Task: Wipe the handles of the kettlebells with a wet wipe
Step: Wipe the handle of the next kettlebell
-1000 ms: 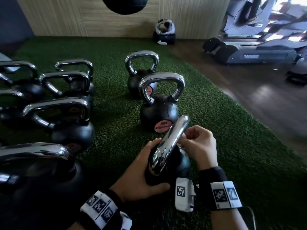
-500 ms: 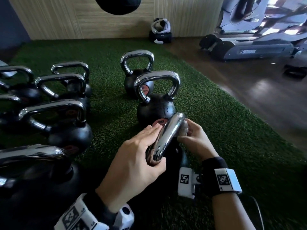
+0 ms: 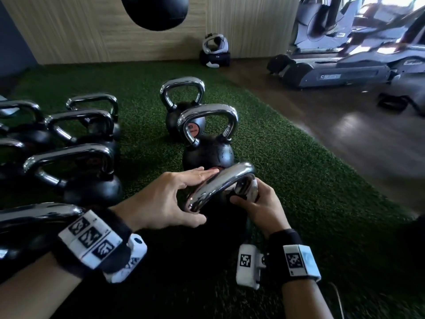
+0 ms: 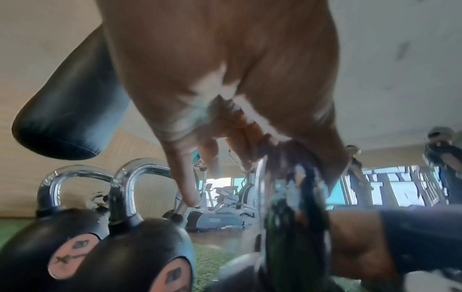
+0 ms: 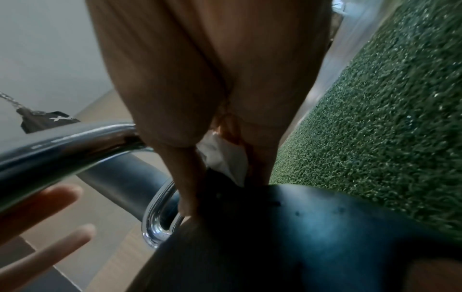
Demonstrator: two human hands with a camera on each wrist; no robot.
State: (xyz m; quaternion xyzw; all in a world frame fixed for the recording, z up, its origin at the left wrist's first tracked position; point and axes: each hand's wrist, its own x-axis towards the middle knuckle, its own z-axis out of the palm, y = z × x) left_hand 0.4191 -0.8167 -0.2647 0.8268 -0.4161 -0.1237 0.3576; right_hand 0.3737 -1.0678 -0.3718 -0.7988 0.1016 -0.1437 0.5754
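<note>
The nearest kettlebell [image 3: 220,229] is black with a chrome handle [image 3: 220,183] and stands on green turf between my hands. My right hand [image 3: 259,203] is curled round the handle's right leg, just above the ball, pressing a white wet wipe [image 5: 225,158] against the chrome. In the head view the wipe [image 3: 251,192] shows only as a pale fold under those fingers. My left hand [image 3: 165,199] lies against the handle's left side, fingers straight along it and thumb below its left end. Those straight fingers [image 5: 50,199] also show in the right wrist view.
Two more kettlebells [image 3: 208,155] [image 3: 181,116] stand in a row just beyond. Several others [image 3: 92,187] crowd the left. A black punching bag [image 3: 158,12] hangs ahead. Wooden floor [image 3: 345,139] and treadmills [image 3: 333,72] lie to the right.
My left hand rose from the kettlebell's ball to the handle and its fingers straightened. My right hand slid with the wipe from the handle's top corner down its right leg.
</note>
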